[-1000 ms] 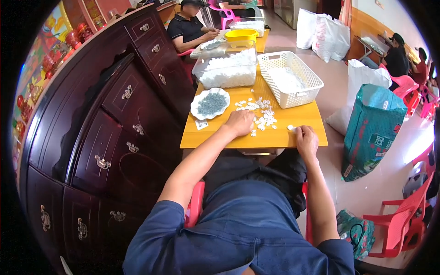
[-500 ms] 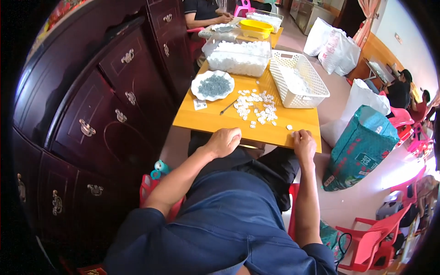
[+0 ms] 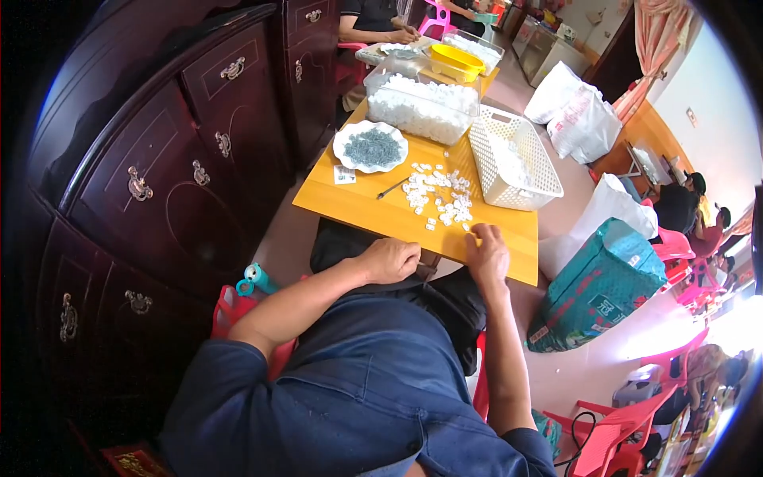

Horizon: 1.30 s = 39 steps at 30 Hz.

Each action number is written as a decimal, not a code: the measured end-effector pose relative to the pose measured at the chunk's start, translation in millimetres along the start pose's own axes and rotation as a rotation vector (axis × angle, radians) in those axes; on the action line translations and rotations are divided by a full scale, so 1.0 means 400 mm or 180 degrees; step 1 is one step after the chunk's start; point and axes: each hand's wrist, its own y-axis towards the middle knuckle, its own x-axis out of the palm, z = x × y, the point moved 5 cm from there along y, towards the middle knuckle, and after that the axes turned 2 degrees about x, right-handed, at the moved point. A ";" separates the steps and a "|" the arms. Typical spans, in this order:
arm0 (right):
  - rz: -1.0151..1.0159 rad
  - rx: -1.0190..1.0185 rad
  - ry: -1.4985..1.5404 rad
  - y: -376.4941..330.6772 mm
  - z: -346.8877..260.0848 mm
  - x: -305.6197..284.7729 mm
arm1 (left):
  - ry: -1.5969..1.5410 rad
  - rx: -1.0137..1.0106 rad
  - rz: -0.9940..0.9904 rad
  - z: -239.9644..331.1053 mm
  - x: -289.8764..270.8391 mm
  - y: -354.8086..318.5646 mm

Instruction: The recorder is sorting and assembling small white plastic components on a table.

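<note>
My left hand point(image 3: 391, 261) is curled closed just off the near edge of the yellow wooden table point(image 3: 342, 205), above my lap. Whatever its fingers hold, if anything, is hidden. At the table's near edge, my right hand point(image 3: 488, 256) rests with fingers bent and slightly apart, nearest to the loose small white plastic pieces point(image 3: 442, 191). Left of that scatter lies a thin dark rod-like tool point(image 3: 392, 189). A white scalloped plate point(image 3: 342, 151) behind it holds a heap of small grey-blue parts point(image 3: 372, 148).
A clear bin of white pieces point(image 3: 421, 103) and a white perforated basket point(image 3: 536, 187) stand farther back. Dark cabinets point(image 3: 159, 159) line the left; a teal sack point(image 3: 600, 290) stands right of the table. Another person's hands point(image 3: 405, 35) are at the far table.
My right hand has shifted left along the table edge, and its fingers have loosened. The loose pieces it was beside no longer show. My left hand stays curled; the whole view has turned slightly.
</note>
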 end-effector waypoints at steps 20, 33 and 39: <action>-0.0539 -0.0249 -0.0012 0.101 -0.095 0.178 | -0.0191 0.0028 0.0535 -0.022 -0.065 0.010; -0.0610 -0.0197 0.0151 0.121 -0.070 0.186 | -0.0242 0.0064 0.0298 -0.002 -0.041 0.008; -0.0573 -0.0173 -0.0017 0.125 -0.075 0.187 | -0.0259 0.0020 0.0219 0.001 -0.034 0.006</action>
